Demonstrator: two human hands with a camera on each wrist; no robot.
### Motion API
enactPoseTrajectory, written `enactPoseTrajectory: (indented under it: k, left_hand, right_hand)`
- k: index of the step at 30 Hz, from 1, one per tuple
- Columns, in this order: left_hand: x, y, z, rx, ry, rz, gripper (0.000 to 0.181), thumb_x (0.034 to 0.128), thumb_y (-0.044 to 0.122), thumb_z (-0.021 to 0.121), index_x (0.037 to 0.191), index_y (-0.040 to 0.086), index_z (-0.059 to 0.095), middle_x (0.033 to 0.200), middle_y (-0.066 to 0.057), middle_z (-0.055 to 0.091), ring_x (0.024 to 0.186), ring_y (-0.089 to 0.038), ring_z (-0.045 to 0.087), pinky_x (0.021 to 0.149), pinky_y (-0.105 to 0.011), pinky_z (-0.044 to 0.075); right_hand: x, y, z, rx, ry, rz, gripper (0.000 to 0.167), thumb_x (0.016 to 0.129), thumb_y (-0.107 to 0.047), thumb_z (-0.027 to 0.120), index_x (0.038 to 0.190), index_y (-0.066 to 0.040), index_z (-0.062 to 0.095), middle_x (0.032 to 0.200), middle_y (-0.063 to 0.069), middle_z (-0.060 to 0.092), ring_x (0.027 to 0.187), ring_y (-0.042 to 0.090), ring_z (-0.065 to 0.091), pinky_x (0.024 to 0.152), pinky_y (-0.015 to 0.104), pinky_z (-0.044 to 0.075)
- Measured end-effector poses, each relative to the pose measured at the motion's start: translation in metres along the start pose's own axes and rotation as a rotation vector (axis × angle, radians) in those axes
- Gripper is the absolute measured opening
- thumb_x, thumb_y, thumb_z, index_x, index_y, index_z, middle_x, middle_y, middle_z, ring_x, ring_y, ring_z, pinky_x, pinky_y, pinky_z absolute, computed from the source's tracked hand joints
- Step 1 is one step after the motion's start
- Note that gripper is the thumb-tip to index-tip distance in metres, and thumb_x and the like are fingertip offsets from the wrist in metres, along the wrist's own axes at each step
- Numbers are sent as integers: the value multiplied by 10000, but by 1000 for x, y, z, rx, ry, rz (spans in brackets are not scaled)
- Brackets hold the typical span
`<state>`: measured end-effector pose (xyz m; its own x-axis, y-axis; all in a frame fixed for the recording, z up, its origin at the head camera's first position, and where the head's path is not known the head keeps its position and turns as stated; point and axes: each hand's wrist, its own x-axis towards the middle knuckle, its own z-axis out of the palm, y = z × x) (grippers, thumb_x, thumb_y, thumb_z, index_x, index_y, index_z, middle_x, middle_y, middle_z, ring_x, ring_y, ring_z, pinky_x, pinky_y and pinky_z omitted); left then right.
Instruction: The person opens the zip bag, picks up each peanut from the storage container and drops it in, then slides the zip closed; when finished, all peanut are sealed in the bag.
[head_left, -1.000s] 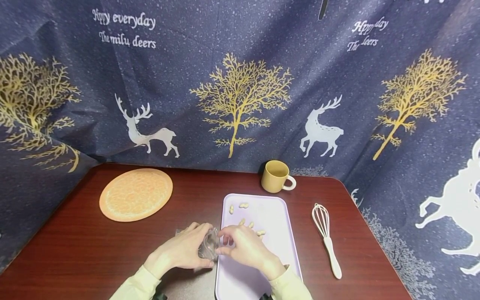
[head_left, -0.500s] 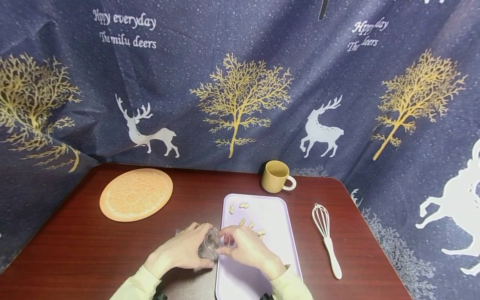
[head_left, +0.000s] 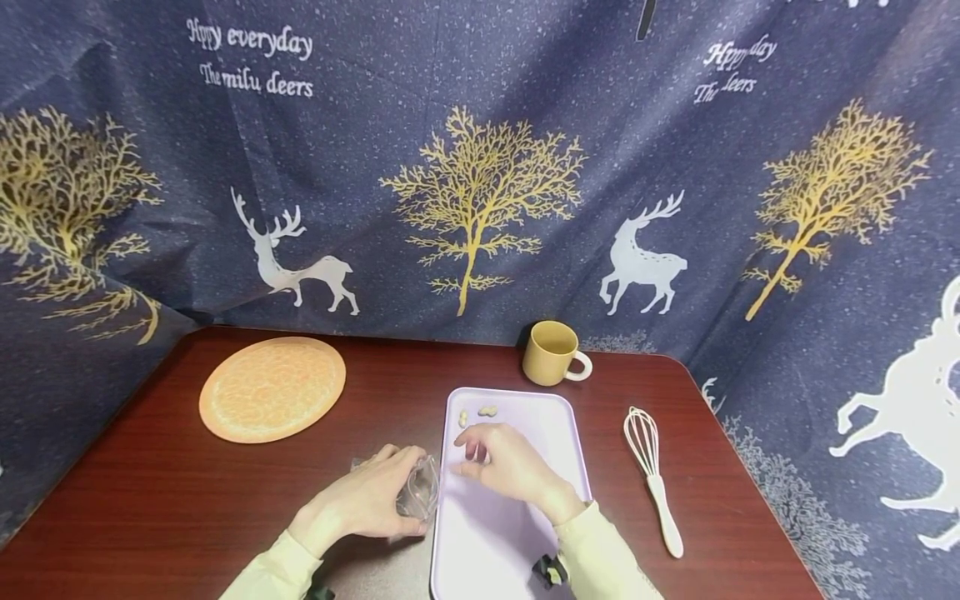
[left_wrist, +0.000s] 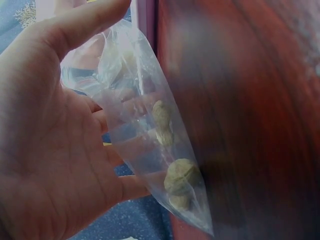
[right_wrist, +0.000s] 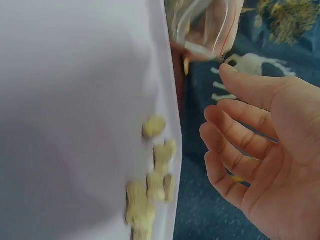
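Note:
A clear plastic bag (head_left: 422, 493) (left_wrist: 135, 115) lies on its side at the lilac tray's left edge. My left hand (head_left: 363, 498) (left_wrist: 60, 150) curves round it, thumb on one side and fingers on the other. Inside the bag, peanuts (left_wrist: 181, 176) show in the left wrist view. Over the left part of the lilac tray (head_left: 536, 417) (right_wrist: 75, 90) is my right hand (head_left: 510, 465) (right_wrist: 270, 145), fingers bent loosely, nothing between them. Several peanuts (head_left: 487, 411) (right_wrist: 140, 205) lie on the tray; in the head view the hand hides some of them.
An orange oval mat (head_left: 273, 389) lies at the table's back left. A yellow mug (head_left: 549, 357) with a white handle stands behind the tray. To the right of the tray is a white whisk (head_left: 658, 492). A dark blue patterned cloth (head_left: 375, 108) hangs behind the table.
My right hand has moved from the bag's mouth to the right and farther back, over the peanuts on the tray. The left hand and the bag have stayed in place.

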<state>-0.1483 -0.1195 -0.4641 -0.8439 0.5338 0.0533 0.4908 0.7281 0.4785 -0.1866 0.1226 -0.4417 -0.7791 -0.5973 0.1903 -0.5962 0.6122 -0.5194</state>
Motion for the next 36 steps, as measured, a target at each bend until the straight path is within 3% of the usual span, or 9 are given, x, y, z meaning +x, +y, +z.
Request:
enactPoseTrajectory:
  k: [4, 12, 22, 36]
  left_hand:
    - [0, 0, -1, -10, -10, -2, 757, 692, 455, 851, 1294, 134, 523, 1127, 16, 562, 1069, -203, 527, 829, -463, 497]
    - [0, 0, -1, -26, -24, -9, 770, 699, 453, 854, 1310, 127, 519, 1164, -9, 563, 1105, -221, 526, 855, -482, 493]
    - [0, 0, -1, -19, -32, -8, 771, 700, 457, 852, 1313, 132, 517, 1166, 5, 558, 1105, -210, 519, 860, -474, 496]
    - [0, 0, -1, -26, -43, -11, 778, 701, 457, 851, 1323, 136, 511, 1184, -5, 559, 1126, -220, 515, 898, -508, 482]
  right_hand:
    - [9, 13, -12, -13, 8, 14, 232, 845, -136, 783, 1037, -28, 708, 818, 19, 648, 734, 192, 618, 676, 273, 476]
    - [25, 46, -27, -70, 59, 104, 201, 823, -82, 787, 1000, -33, 706, 887, 67, 643, 720, 162, 572, 673, 314, 464]
    - [37, 76, -19, -103, 50, 97, 203, 792, -34, 795, 970, -29, 698, 898, 98, 630, 822, 244, 602, 778, 388, 495]
    - [39, 86, -9, -182, 72, 87, 130, 795, -36, 797, 851, -109, 706, 773, 58, 548, 709, 127, 482, 647, 288, 419]
